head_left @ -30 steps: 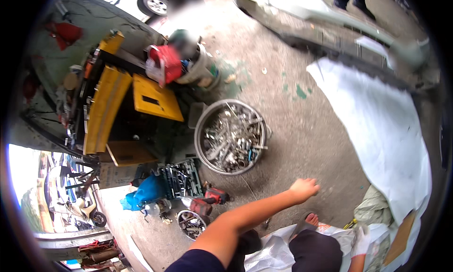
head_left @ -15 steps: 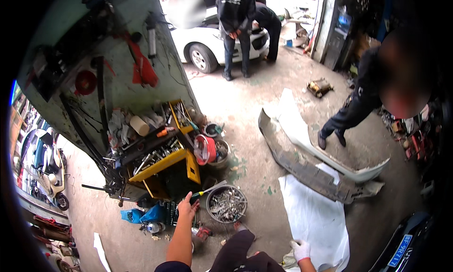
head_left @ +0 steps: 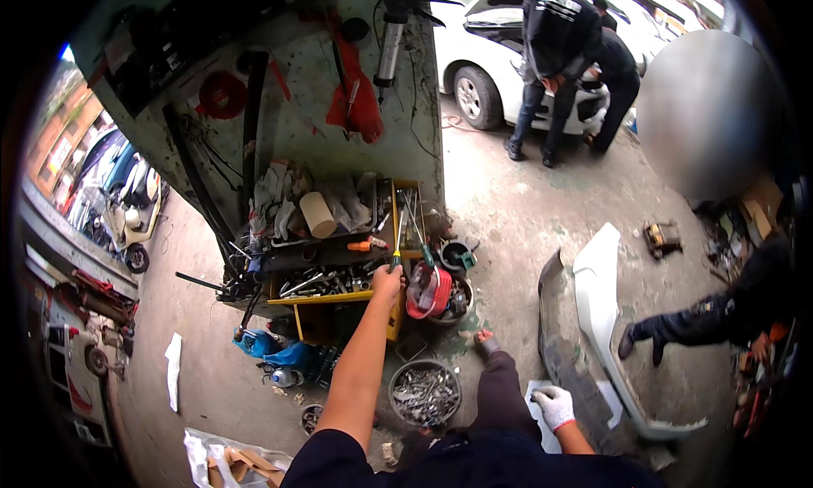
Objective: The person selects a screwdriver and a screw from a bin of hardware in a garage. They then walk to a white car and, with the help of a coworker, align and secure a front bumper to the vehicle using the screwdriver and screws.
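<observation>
A: What is held by the left hand (head_left: pixel 388 278)?

B: A screwdriver (head_left: pixel 395 255) with a yellow-green handle is gripped, the fingers wrapped tight around it. It is held upright just above the yellow tool cart (head_left: pixel 326 300), at the cart's right edge, probably because the open tray of wrenches and sockets lies right there within reach.

A: And the right hand (head_left: pixel 555 405)?

B: A white glove is worn on it. It is pressed onto a white sheet (head_left: pixel 539 395) on the floor beside the grey bumper (head_left: pixel 559 352). Whether the fingers are spread or curled cannot be told; the hand seems to be planted for support while the body is leaned toward the cart.

A: What is set around the cart?

B: A round metal basin of bolts (head_left: pixel 425 393) is placed on the floor in front of it, and a red coil (head_left: pixel 430 292) is hung over a bucket at its right. A white car (head_left: pixel 491 56) is parked behind, with two people bent over it
</observation>
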Demonstrator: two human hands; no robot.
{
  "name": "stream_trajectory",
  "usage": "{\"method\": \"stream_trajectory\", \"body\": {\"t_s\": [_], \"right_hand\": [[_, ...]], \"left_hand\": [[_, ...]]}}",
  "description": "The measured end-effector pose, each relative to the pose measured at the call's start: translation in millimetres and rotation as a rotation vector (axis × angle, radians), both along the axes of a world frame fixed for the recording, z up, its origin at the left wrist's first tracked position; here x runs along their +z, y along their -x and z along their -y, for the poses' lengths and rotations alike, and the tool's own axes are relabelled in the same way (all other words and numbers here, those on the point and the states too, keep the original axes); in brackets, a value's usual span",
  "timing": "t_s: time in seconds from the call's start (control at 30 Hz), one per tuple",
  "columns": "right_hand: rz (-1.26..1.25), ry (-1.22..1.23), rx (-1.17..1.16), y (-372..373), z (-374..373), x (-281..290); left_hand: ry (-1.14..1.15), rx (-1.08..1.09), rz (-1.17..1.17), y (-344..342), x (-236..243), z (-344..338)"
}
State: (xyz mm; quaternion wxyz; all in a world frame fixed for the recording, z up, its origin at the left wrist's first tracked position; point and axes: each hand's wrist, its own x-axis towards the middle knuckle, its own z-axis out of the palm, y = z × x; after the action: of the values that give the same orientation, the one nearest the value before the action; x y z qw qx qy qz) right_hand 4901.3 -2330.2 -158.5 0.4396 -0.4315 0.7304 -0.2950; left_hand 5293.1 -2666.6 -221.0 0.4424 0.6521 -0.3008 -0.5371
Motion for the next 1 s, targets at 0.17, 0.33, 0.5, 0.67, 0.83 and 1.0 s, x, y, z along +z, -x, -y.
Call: {"method": "stream_trajectory", "body": {"t_s": [0.17, 0.33, 0.5, 0.67, 0.83, 1.0], "right_hand": [[0.042, -0.064, 0.109, 36.8, 160.2, -33.4], [0.018, -0.042, 0.344, 26.6, 306.3, -45.6], [0.329, -0.021, 0.460, -130.4, 462.3, -41.8], [0.569, 0.008, 0.341, -310.8, 603.0, -59.8], [0.813, -0.303, 0.317, -380.1, 563.7, -67.8], [1.045, -1.036, 0.414, -298.8, 314.9, -65.2]], "left_hand": [[-0.034, 0.049, 0.765, 8.9, -70.4, 66.5], [-0.005, 0.091, 0.962, 47.2, -55.3, 93.8], [-0.279, -0.056, 1.141, 35.6, -17.8, 86.1], [-0.269, -0.061, 1.211, 70.9, 18.0, 7.3], [-0.662, 0.198, 0.923, 113.4, -1.5, -286.5], [-1.447, 0.720, 0.280, 373.4, -4.2, -648.2]]}}
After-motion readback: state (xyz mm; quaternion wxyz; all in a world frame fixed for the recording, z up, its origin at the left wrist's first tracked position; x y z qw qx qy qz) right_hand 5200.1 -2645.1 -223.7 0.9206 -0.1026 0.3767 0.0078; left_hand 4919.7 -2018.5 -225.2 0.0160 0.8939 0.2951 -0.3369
